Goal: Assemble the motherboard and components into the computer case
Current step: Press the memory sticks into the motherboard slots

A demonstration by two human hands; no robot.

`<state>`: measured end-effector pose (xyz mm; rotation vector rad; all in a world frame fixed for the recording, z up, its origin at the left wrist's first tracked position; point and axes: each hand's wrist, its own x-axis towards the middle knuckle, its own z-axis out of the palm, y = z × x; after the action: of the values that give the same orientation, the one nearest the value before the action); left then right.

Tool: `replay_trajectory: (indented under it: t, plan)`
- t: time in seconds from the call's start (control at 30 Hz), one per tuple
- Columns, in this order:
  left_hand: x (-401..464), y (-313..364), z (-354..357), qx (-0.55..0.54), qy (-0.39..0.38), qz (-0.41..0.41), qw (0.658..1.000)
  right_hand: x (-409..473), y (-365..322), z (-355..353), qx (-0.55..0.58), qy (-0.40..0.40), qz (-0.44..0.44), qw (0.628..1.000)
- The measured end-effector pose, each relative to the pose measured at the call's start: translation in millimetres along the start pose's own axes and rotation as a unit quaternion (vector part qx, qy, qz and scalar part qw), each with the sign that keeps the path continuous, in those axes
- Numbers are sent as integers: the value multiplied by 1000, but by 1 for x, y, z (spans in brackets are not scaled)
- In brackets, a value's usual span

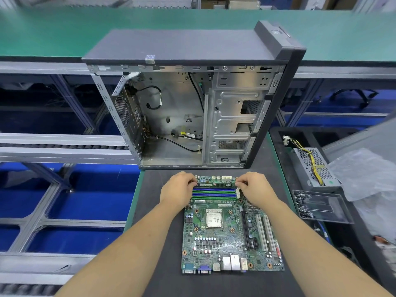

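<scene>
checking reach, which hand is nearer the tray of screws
Right. The right hand pinches the memory stick's right end on the motherboard, on the side toward the screw tray. The left hand grips the stick's left end, farther away.

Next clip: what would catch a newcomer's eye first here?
Likely the green motherboard lying flat on the dark mat, with the left hand and right hand each gripping an end of a memory stick at its far edge. Behind it stands the open computer case, cables loose inside.
</scene>
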<state>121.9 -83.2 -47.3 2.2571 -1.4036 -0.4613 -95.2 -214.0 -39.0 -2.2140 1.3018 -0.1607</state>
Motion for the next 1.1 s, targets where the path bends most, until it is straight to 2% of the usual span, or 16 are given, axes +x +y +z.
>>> replay_trajectory:
  t: [0.5,0.83,1.1]
  plan:
    - [2,-6,1,-25,8,8,1000,0,-1,4,-4,-2,-8,1000]
    - [1,-10,1,-45,3,21,999,0,1,5,-19,25,-23,999]
    - [3,-10,4,-43,1,0,999,0,4,5,-24,27,-23,999]
